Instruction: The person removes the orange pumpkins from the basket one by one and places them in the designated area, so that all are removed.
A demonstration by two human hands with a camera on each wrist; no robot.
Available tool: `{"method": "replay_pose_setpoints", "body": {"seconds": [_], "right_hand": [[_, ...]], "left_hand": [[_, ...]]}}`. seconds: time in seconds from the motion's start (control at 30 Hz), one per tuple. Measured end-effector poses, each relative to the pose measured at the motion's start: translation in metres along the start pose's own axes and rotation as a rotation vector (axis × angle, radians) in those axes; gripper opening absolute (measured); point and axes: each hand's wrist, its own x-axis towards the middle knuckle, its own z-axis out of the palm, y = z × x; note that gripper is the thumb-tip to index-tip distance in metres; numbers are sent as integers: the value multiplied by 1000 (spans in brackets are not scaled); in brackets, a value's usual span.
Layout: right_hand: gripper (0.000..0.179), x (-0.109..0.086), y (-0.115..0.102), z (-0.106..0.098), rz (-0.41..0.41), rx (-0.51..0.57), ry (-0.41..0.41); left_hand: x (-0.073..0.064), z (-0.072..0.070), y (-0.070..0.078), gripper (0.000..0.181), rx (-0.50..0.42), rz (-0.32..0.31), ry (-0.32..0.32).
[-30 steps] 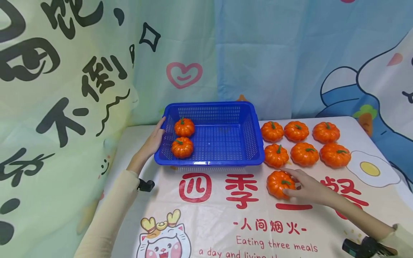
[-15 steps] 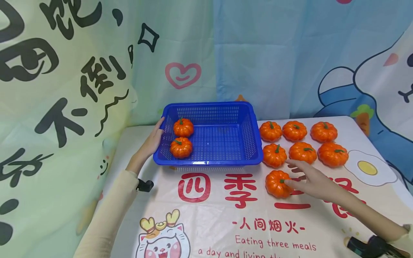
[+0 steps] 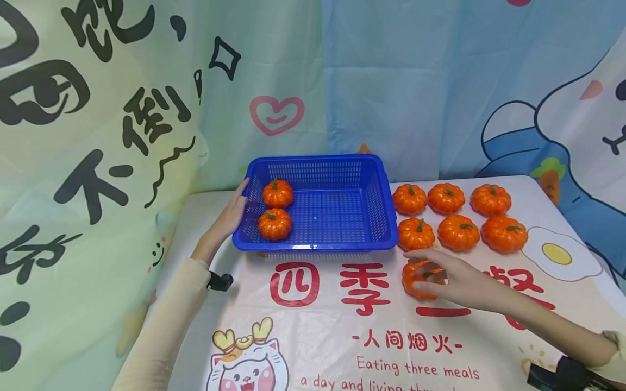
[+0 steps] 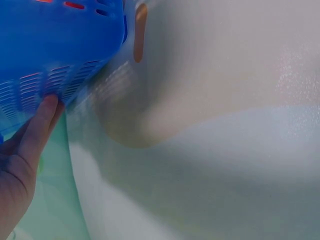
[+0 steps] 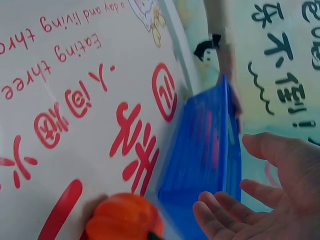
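My left hand (image 3: pixel 232 214) lies along the left outer side of a blue plastic basket (image 3: pixel 313 247). In the left wrist view its fairly straight fingers (image 4: pixel 40 125) touch the slotted wall. Two small orange pumpkins (image 3: pixel 275 224) with green stems sit in the basket's left part, one behind the other. At the front right, my right hand (image 3: pixel 457 277) hovers over a single pumpkin (image 3: pixel 409 276) on the table, fingers spread and partly hiding it. The right wrist view shows the palm and loosely bent fingers with nothing between them, apart from that pumpkin (image 5: pixel 122 217).
Right of the basket, several more pumpkins (image 3: pixel 458 233) stand in two rows on the printed tablecloth (image 3: pixel 337 326). The nearest ones almost touch the basket's right side. Printed curtains (image 3: pixel 386 87) hang close behind the basket and along the left.
My right hand drew back slightly to the right from the front pumpkin, then came left over it again. The left hand, basket and pumpkins stay where they were.
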Motion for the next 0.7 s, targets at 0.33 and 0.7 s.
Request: {"method": "replay_pose_setpoints", "body": {"seconds": [0.33, 0.7], "right_hand": [[54, 13, -28, 6, -63, 19, -104], [57, 22, -45, 19, -98, 89, -220]], "left_hand": [[0, 0, 2, 60, -22, -16, -6], [-20, -5, 41, 59, -23, -38, -34]]}}
